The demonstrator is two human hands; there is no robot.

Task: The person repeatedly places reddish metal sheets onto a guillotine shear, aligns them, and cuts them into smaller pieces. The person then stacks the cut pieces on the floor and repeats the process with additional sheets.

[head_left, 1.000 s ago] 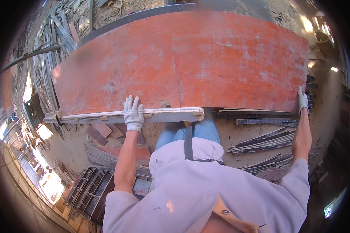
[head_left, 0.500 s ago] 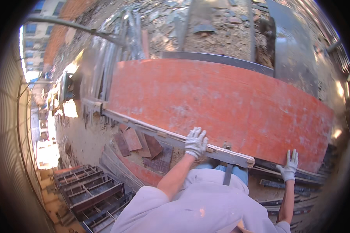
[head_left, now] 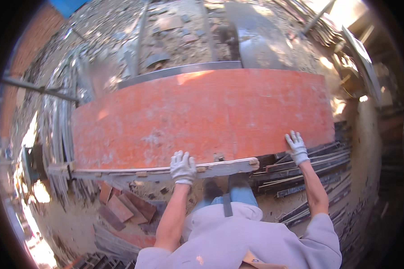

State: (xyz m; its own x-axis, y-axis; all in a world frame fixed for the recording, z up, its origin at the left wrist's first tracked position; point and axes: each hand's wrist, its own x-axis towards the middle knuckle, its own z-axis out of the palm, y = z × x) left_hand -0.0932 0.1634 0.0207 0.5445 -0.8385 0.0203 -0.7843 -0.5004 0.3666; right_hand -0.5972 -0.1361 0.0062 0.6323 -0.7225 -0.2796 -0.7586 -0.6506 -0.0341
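Note:
A long reddish-orange panel [head_left: 193,116] with pale scuffs lies flat in front of me. Along the left part of its near edge runs a pale grey timber beam [head_left: 229,166], which ends just right of my legs. My left hand [head_left: 183,168], in a whitish work glove, rests over the panel's near edge at the beam, fingers extended. Near the right end, my gloved right hand [head_left: 297,148] touches the near edge with its fingers spread on the surface. Neither hand is wrapped round anything.
Several brown board offcuts [head_left: 128,208] lie on the ground at my left. Dark metal bars [head_left: 309,172] are stacked at the right, beneath the panel's end. Behind the panel are a grey sheet [head_left: 258,40] and scattered rubble [head_left: 175,27]. A metal pole [head_left: 40,89] juts in at left.
The view has swung to the right, so the panel and both hands appear farther left. Both hands stay at about the same places along the panel's near edge.

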